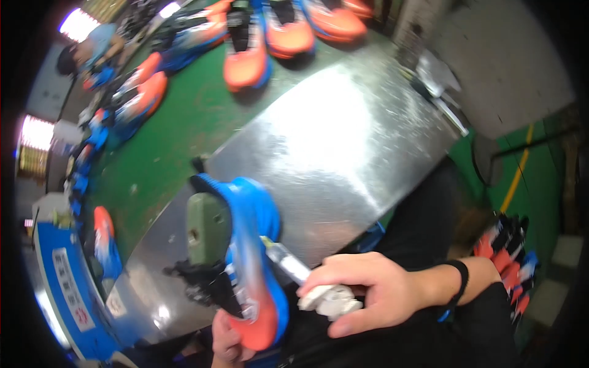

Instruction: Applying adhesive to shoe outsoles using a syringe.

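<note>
A blue and orange running shoe [246, 214] stands on edge near me, with a green shoe last [205, 227] inside and black laces [199, 282] hanging at its opening. My left hand [227, 340] is closed on the orange toe; part of the hand is cut off by the lower edge. In my right hand [374, 291] is a slim tool with a pale, see-through barrel [287, 260] and a yellowish tip, wrapped in crumpled white material [331, 302] at the grip. Its tip is at the shoe's side; whether it touches cannot be told.
A shiny metal sheet [392, 116] lies on the green bench [196, 116]. Several similar shoes [245, 61] line the far and left side. A tool with a metal shaft [451, 115] lies at the sheet's far right corner. More shoes [506, 264] are stacked at right. Another person [98, 49] sits far left.
</note>
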